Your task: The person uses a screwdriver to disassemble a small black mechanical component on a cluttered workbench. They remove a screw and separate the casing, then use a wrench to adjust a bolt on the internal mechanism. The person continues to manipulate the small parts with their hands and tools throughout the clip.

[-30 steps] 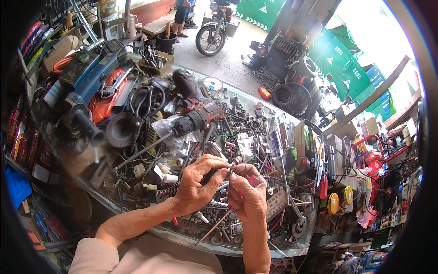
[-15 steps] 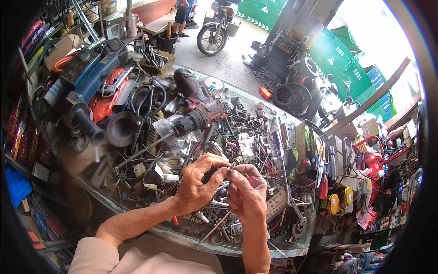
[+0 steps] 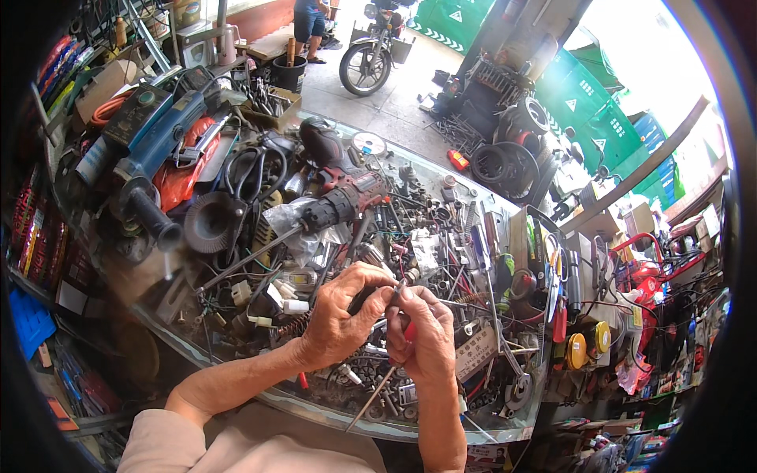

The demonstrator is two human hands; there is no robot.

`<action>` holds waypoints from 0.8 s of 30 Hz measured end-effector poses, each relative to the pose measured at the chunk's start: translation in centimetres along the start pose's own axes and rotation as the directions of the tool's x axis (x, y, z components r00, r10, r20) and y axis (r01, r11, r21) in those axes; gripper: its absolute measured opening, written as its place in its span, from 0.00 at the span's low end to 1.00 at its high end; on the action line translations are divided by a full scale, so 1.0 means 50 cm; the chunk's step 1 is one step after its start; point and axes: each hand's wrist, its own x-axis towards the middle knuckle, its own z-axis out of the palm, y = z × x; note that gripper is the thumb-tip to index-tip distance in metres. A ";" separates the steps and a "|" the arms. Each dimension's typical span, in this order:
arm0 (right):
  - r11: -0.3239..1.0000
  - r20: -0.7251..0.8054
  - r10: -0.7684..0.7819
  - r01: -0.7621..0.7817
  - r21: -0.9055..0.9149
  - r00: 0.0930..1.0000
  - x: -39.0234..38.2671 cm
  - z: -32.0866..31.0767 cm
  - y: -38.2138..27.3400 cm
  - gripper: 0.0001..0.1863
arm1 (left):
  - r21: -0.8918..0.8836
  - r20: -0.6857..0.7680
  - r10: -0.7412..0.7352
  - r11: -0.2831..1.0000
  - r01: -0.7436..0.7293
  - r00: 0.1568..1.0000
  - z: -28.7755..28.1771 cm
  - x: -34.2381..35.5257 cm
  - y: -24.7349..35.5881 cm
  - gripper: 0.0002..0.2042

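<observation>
Over the cluttered bench, my left hand (image 3: 341,315) pinches a small metal part (image 3: 400,288) between thumb and forefinger. Something dark shows under its curled fingers, too covered to name. The thumb and forefinger of my right hand (image 3: 426,335) meet the same small part from the other side. Tucked in the right palm is a red-handled screwdriver (image 3: 409,330). Its long shaft points down and left toward the bench's front edge. A red and black cordless drill (image 3: 347,197) lies just beyond my hands, a long bit in its chuck.
Loose screws, springs and fittings cover the glass-topped bench (image 3: 465,432). A blue angle grinder (image 3: 165,138) lies at the left near a dark bevel gear (image 3: 214,223). Scissors and pliers stand in a holder (image 3: 520,236) at right. Beyond are a motorcycle (image 3: 367,67) and a standing person (image 3: 309,27).
My right hand has turned slightly and shifted a little left, and the screwdriver's shaft has swung with it. The left hand stays almost still. The person in the background has moved slightly left.
</observation>
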 end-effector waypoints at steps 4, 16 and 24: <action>0.993 -0.005 -0.077 0.076 -0.092 0.997 -0.004 0.004 -0.003 0.08 | -0.002 -0.010 0.017 1.000 -0.017 1.000 0.001 0.001 -0.003 0.05; 0.993 -0.008 -0.082 0.081 -0.085 0.997 -0.001 -0.001 0.002 0.10 | -0.003 -0.003 0.010 1.000 -0.010 1.000 -0.001 0.000 0.000 0.06; 0.994 -0.073 -0.108 0.107 -0.015 0.991 -0.001 0.008 0.000 0.07 | 0.024 -0.010 0.026 0.999 -0.026 1.000 0.000 0.000 0.000 0.05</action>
